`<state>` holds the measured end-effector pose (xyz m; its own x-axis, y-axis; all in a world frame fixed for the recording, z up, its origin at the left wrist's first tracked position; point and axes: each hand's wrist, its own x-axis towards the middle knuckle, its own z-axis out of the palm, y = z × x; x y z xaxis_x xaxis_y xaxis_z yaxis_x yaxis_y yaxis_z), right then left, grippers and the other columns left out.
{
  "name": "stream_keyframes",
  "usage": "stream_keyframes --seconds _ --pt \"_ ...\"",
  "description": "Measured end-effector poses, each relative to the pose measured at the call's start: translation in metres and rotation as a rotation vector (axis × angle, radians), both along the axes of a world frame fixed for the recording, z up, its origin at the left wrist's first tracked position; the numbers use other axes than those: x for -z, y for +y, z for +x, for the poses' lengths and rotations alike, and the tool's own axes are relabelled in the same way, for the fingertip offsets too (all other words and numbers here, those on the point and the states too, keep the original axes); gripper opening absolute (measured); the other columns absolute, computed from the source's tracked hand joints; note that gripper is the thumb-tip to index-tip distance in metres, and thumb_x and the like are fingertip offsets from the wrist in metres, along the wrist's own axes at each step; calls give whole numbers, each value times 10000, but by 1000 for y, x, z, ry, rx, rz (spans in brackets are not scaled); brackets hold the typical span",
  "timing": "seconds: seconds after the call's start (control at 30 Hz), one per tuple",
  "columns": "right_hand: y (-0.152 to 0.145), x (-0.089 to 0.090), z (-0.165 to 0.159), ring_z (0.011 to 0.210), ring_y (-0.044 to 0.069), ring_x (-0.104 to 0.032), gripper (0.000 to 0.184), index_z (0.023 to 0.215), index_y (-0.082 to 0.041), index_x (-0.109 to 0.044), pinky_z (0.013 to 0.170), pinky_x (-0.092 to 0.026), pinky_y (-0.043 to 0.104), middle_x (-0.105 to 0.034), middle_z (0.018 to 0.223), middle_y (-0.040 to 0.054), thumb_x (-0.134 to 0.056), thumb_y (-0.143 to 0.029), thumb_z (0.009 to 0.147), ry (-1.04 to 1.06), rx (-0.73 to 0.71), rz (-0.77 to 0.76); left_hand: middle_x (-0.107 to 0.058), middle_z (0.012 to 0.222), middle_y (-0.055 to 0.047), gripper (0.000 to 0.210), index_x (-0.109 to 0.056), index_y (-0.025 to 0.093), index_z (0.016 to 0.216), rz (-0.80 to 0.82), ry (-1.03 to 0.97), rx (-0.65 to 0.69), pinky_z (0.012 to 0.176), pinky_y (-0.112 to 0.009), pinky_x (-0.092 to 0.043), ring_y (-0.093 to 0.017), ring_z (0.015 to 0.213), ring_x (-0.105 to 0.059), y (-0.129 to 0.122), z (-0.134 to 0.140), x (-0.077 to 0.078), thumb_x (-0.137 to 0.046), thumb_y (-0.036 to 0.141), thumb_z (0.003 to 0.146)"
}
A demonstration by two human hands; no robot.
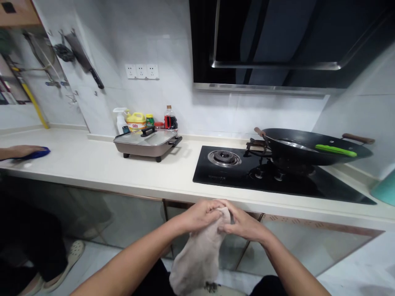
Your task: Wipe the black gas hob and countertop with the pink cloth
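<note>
A pale beige cloth point(199, 257) hangs down in front of the counter's edge, gathered at its top. My left hand point(202, 214) has its fingers wrapped round the gathered part. On the other side, my right hand point(242, 222) pinches the same cloth between thumb and fingers. Both hands are close together, just below the counter's front edge. Behind them lies the black gas stove point(228, 172), with a bare burner point(224, 158) on its left.
A large black wok point(290, 154) with a green-handled utensil point(335, 150) sits on the right burner. A lidded electric pan point(145, 146) stands on the counter point(92, 160), bottles behind it. At far left, a co-worker's hand point(26, 151) presses a blue cloth point(38, 154). A cleaver point(82, 55) hangs on the wall.
</note>
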<state>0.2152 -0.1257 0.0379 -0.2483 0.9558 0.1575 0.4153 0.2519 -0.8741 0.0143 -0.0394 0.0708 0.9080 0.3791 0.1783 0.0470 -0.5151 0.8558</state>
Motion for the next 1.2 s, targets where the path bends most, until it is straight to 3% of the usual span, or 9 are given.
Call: stream_keyframes --seconds 0.13,0.2,0.37,0.53,0.67,0.87,1.0,1.1,1.2 --pt "-8 17 13 759 168 -580 161 951 -229 -704 698 -464 263 -662 840 -34 -720 -342 838 -31 46 -137 -755 1009 -37 279 -741 188 1029 45 10 -106 871 -288 -489 -194 942 -661 9 -16 -18 -521 313 913" --pt "-19 17 24 697 153 -537 168 846 -213 -677 631 -415 247 -627 766 -33 -712 -377 856 -36 84 -133 -757 1009 -30 272 -745 199 1045 97 88 -159 836 -277 -479 -200 928 -663 12 -26 -16 -608 376 890" --pt "-46 -24 26 810 192 -614 198 887 -241 -720 699 -450 258 -702 882 -7 -667 -427 927 -130 130 -25 -764 913 -14 372 -766 221 917 228 429 -185 702 -264 -439 -219 806 -662 12 -35 26 -881 429 631" --pt "-50 -67 5 874 214 -665 184 966 -274 -761 758 -487 276 -742 949 -1 -676 -433 930 -195 107 42 -732 763 29 155 -750 257 819 229 460 -202 642 -242 -395 -192 733 -640 5 -34 72 -771 305 673" --pt "-54 -89 13 823 201 -644 273 893 -237 -730 741 -495 276 -713 883 7 -693 -507 905 -139 180 81 -623 672 40 116 -699 215 770 35 423 -240 614 -236 -363 -162 689 -559 1 -50 82 -701 295 686" --pt "-75 -111 51 799 195 -603 365 872 -219 -709 701 -493 269 -676 874 23 -711 -585 873 -147 225 -24 -594 733 37 155 -656 186 807 -60 330 -227 621 -222 -378 -140 708 -523 5 -92 52 -593 319 761" --pt "-84 -118 60 801 192 -582 431 854 -224 -674 696 -494 266 -640 873 24 -602 -642 935 -167 249 -82 -736 1131 -25 325 -710 222 1083 50 230 -212 938 -280 -481 -211 1038 -643 16 -113 11 -484 330 875" --pt "-87 -116 60 880 222 -606 381 902 -242 -683 771 -521 291 -658 931 33 -610 -614 938 -186 269 -76 -649 1431 -57 478 -654 256 1332 148 271 -269 1100 -333 -425 -259 1293 -586 25 -124 -11 -510 360 888" --pt "-89 -102 62 930 242 -614 286 963 -257 -695 816 -523 313 -676 992 39 -641 -535 924 -179 221 -53 -719 1301 -103 557 -603 247 1406 252 444 -326 955 -334 -500 -279 1126 -678 30 -132 -27 -535 374 868"
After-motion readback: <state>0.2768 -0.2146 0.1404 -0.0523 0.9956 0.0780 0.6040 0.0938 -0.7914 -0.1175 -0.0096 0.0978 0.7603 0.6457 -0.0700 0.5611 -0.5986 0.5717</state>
